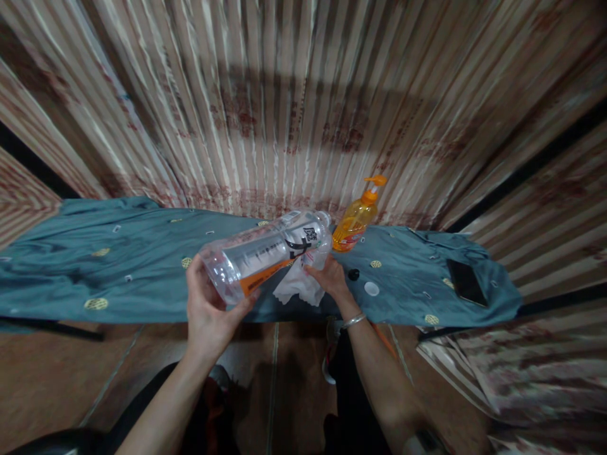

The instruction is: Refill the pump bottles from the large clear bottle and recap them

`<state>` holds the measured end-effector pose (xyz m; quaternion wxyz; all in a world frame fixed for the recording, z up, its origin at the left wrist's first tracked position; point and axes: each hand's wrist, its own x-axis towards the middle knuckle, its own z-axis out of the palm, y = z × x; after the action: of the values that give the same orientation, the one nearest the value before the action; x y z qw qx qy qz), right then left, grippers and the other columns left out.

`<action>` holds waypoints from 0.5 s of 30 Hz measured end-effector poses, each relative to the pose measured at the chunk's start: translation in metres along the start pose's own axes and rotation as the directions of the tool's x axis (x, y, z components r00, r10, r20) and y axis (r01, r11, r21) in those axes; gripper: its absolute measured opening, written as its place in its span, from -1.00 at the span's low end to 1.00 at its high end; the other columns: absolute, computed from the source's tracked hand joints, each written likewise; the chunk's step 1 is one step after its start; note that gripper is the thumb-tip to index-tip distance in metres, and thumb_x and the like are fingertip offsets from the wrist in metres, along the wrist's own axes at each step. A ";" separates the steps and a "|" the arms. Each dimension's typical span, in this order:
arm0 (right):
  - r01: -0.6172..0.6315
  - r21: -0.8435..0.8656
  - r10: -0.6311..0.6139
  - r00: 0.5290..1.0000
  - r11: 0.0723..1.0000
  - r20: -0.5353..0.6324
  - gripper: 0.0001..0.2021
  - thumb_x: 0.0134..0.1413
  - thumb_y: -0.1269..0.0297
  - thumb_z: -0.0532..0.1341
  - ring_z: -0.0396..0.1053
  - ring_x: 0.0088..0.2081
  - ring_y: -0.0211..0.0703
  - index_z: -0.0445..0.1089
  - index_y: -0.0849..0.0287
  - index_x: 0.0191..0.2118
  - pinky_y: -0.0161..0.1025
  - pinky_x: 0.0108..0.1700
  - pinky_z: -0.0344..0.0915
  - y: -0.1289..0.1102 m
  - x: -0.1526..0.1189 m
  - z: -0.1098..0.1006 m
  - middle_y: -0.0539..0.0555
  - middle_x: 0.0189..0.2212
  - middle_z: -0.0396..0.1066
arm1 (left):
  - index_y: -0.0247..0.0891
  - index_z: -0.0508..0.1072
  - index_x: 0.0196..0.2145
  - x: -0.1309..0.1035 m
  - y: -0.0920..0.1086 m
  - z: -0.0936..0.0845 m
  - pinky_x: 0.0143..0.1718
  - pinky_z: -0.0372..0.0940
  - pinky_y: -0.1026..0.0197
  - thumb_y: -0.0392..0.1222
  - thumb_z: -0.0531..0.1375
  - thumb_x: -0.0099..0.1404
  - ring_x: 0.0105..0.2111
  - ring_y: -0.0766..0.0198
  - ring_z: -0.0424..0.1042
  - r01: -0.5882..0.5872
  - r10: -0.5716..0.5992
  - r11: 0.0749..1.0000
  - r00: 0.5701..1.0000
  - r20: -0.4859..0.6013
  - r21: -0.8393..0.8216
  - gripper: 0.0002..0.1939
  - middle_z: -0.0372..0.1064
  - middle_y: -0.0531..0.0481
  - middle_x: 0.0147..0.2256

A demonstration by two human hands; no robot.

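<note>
The left fingers [244, 308] clamp the base of a tilted clear bottle [265, 256]; the right fingers [317, 273] pinch a white tissue [300, 284] against its neck end. The bottle is above the teal cloth [156, 284]; beyond stands an orange pump bottle [355, 221].

The big bottle [265, 259] is clear, shiny plastic, and the pump bottle [353, 224] looks like smooth see-through orange plastic. The teal cover [156, 272] is wrinkly cloth, kinda satiny, and the bracelet [354, 320] looks like glossy metal.
</note>
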<state>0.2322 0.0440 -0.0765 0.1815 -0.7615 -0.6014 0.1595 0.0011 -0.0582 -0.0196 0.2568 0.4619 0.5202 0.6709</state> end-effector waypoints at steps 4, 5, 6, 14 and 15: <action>-0.010 0.007 0.010 1.000 1.000 0.001 -0.46 0.26 0.13 0.49 0.66 0.15 0.11 0.46 0.29 0.24 -0.19 0.14 0.53 0.000 0.000 0.000 0.29 0.05 0.69 | -0.14 0.29 0.23 0.000 0.000 0.000 0.28 0.50 -0.24 0.01 0.61 -0.17 0.27 -0.28 0.52 0.001 -0.001 1.000 1.000 -0.012 0.007 0.05 0.44 -0.32 0.27; -0.010 0.007 0.010 1.000 1.000 0.003 -0.45 0.26 0.13 0.48 0.66 0.15 0.10 0.45 0.29 0.24 -0.20 0.15 0.52 0.000 0.000 0.000 0.29 0.05 0.69 | -0.15 0.29 0.23 0.000 0.001 0.000 0.27 0.50 -0.23 0.00 0.61 -0.17 0.27 -0.27 0.52 -0.003 0.003 1.000 1.000 -0.011 0.010 0.05 0.45 -0.31 0.27; -0.009 0.007 0.009 1.000 1.000 0.004 -0.45 0.27 0.13 0.48 0.66 0.15 0.10 0.45 0.29 0.25 -0.21 0.15 0.51 0.000 0.000 0.000 0.28 0.05 0.69 | -0.15 0.30 0.22 0.000 0.001 0.000 0.26 0.52 -0.22 -0.02 0.61 -0.17 0.26 -0.27 0.53 -0.008 0.008 1.000 1.000 -0.011 0.013 0.04 0.45 -0.31 0.26; -0.010 -0.010 0.010 1.000 1.000 -0.009 -0.43 0.26 0.11 0.48 0.66 0.15 0.09 0.44 0.27 0.27 -0.20 0.15 0.51 0.001 0.000 0.001 0.28 0.05 0.69 | -0.14 0.30 0.19 0.001 0.003 0.000 0.17 0.56 -0.17 -0.07 0.58 -0.21 0.19 -0.22 0.58 -0.011 0.012 1.000 1.000 -0.020 0.015 0.01 0.49 -0.31 0.21; -0.009 -0.008 0.009 1.000 1.000 -0.004 -0.42 0.26 0.11 0.48 0.66 0.15 0.08 0.43 0.28 0.28 -0.21 0.15 0.51 0.000 0.000 0.000 0.28 0.06 0.69 | -0.14 0.30 0.19 0.001 0.003 0.001 0.17 0.56 -0.18 -0.07 0.58 -0.21 0.19 -0.23 0.58 -0.010 0.010 1.000 1.000 -0.022 0.014 0.01 0.49 -0.31 0.21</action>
<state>0.2321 0.0436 -0.0767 0.1790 -0.7652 -0.5983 0.1565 0.0015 -0.0579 -0.0166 0.2445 0.4590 0.5254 0.6735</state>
